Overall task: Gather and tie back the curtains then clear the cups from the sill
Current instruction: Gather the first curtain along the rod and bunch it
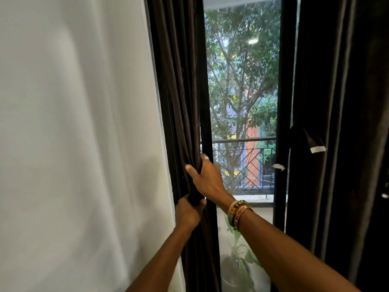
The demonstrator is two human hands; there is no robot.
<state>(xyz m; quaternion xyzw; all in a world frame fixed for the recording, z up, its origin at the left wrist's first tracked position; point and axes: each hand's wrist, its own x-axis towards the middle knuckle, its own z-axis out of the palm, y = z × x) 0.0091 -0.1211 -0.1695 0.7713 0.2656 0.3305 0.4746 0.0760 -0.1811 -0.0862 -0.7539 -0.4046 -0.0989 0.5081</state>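
A dark brown left curtain (183, 91) hangs in the centre-left of the frame, pulled into a tight bundle of folds beside the window frame. Both hands clamp that bundle, one above the other.

The right hand (207, 175) is the upper one. It reaches in from the lower right. Its thumb lies across the near side of the folds, and its fingers (204, 160) curl round the bundle's right edge. One finger wears a ring, and bracelets (239, 211) circle the wrist.

The left hand (189, 209) sits just below, touching the right hand. It is closed round the same bundle, with the gathered cloth running through its grip.

Most fingertips of both hands are hidden behind the fabric. Below the left hand, the curtain drops out of the bottom of the frame.

The right curtain (336, 102) fills the right side. A dark strap with a white tip (314, 144) hangs from it at mid-height, and how it is attached is hard to make out.

Between the curtains, the glass shows trees and a balcony railing (244, 163). A leafy plant (237, 249) appears blurred at lower centre.

A pale surface (73, 123) with soft vertical shading fills the left side; whether it is wall or sheer cloth is unclear.
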